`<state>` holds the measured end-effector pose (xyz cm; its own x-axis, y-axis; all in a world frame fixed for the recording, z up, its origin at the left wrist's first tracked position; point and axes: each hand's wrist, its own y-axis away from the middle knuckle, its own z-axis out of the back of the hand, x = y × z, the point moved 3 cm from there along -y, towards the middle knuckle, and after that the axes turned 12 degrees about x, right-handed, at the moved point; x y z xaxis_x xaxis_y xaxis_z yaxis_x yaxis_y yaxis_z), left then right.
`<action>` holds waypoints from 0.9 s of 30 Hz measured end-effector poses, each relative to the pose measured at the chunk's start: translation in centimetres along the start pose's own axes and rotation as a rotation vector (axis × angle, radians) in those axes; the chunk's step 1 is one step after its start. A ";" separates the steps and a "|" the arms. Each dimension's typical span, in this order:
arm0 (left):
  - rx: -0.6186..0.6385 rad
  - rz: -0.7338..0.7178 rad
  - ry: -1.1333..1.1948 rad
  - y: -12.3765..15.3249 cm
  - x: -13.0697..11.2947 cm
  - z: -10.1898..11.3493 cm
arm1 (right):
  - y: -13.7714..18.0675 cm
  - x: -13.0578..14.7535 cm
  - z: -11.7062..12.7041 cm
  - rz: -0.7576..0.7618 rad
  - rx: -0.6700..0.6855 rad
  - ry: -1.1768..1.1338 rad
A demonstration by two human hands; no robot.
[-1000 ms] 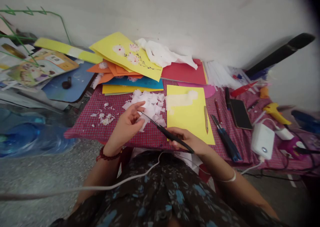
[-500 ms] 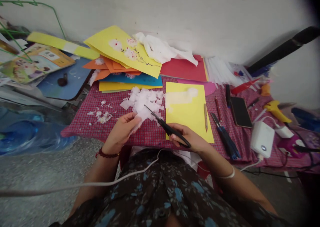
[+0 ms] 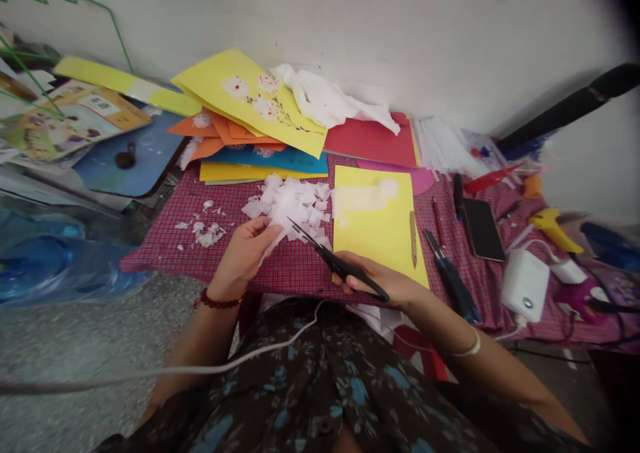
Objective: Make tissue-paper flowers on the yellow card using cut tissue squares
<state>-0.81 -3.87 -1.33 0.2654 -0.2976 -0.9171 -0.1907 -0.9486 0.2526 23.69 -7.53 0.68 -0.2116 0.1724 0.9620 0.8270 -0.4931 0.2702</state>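
Observation:
My left hand (image 3: 250, 250) pinches a piece of thin white paper (image 3: 273, 240) near the front edge of the table. In my right hand (image 3: 373, 276) are black-handled scissors (image 3: 345, 266), their blades pointing up and left, beside the held paper. Behind both hands lies a heap of cut white paper pieces (image 3: 295, 200). A yellow sheet (image 3: 375, 233) lies just beyond my right hand, with a pale strip and a pencil (image 3: 413, 240) on it. Small white scraps (image 3: 207, 233) are scattered left of the heap.
Stacked coloured paper (image 3: 265, 166) and a yellow card with flowers (image 3: 250, 100) stand at the back. On the right are a second pair of scissors (image 3: 453, 280), a phone (image 3: 483, 230), a white power bank (image 3: 525, 283) and a yellow glue gun (image 3: 555, 230). A white cable (image 3: 240, 356) crosses my lap.
My right hand and the scissors have moved slightly down and right, leaving the blades a little farther from my left hand. The left hand still pinches the paper.

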 end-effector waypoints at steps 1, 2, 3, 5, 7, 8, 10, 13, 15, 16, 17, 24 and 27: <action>0.011 0.006 -0.012 0.0 0.1 -0.1 | -0.2 0.1 0.0 0.003 0.003 -0.001; 0.020 0.013 -0.023 -0.1 0.2 -0.3 | -0.3 0.1 -0.1 0.006 0.004 0.001; 0.027 0.018 -0.032 -0.1 0.2 -0.4 | -0.4 0.1 -0.1 0.010 0.003 0.003; 0.040 0.026 -0.040 -0.2 0.3 -0.6 | -0.6 0.1 -0.1 0.021 -0.010 0.000; 0.052 0.029 -0.038 -0.3 0.2 -0.8 | -0.7 0.0 0.0 0.028 -0.031 -0.006; 0.056 0.030 -0.036 -0.3 0.2 -0.9 | -0.7 0.0 0.1 0.028 -0.039 -0.006; 0.063 0.033 -0.034 -0.4 0.2 -1.1 | -0.7 -0.2 0.2 0.019 -0.050 -0.006; 0.073 0.040 -0.028 -0.6 0.3 -1.2 | -0.6 -0.7 0.2 -0.003 -0.049 -0.035; 0.080 0.042 -0.029 -0.7 0.4 -1.3 | -0.6 -0.9 0.3 -0.009 -0.048 -0.063; 0.083 0.042 -0.033 -0.8 0.5 -1.3 | -0.6 -1.0 0.3 -0.008 -0.049 -0.076; 0.086 0.043 -0.037 -0.8 0.5 -1.3 | -0.6 -1.0 0.3 -0.005 -0.053 -0.086; 0.087 0.028 -0.035 -1.1 0.7 -1.5 | -1.0 -0.6 0.2 0.011 -0.044 -0.080; 0.087 0.029 -0.014 -1.3 0.8 -1.5 | -1.1 -0.6 0.2 0.016 -0.054 -0.097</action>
<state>1.03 -3.05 -1.94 0.2455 -0.3228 -0.9141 -0.2800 -0.9263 0.2520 22.98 -6.90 -0.18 -0.1449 0.2449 0.9586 0.8002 -0.5409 0.2592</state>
